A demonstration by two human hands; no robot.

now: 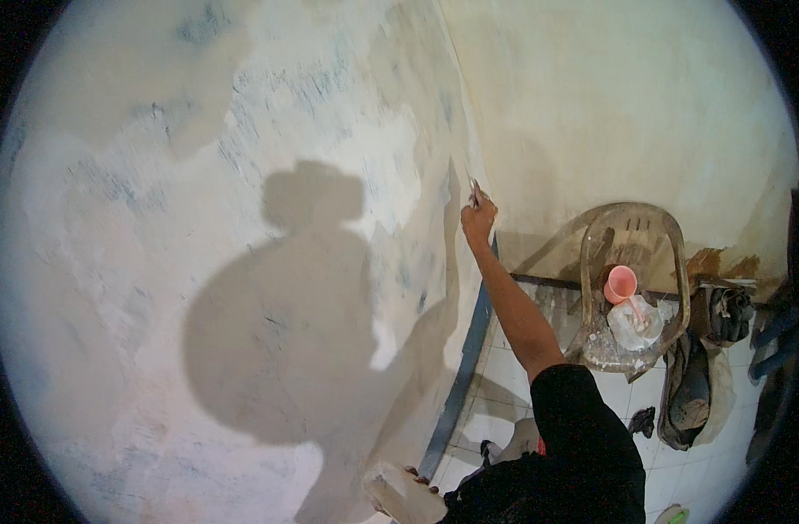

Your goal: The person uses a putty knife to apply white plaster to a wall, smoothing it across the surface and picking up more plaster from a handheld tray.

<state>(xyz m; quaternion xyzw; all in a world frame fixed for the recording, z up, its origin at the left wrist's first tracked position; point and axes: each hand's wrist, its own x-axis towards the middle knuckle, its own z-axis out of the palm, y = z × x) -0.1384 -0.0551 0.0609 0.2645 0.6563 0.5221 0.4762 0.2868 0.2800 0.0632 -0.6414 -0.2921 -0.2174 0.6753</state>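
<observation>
My right arm reaches up to the corner where two walls meet. In my right hand (479, 220), closed round its handle, is a putty knife (474, 189), its narrow tip close to the corner line. At the lower edge, my left hand (415, 474) shows only a few fingers, curled on the rim of a pale, whitish container (397, 496). Its contents do not show clearly. The patchy wall (172, 288) on the left carries white and beige smears with bluish marks, and my shadow falls on it.
A stained plastic chair (589, 253) stands at the right, holding a pink dipper (620, 284) and a white plastic bag (635, 325). Beyond it are a dark bundle (731, 314) and an open sack (686, 393) on the white tiled floor (622, 389). A blue-grey skirting (456, 397) runs along the left wall.
</observation>
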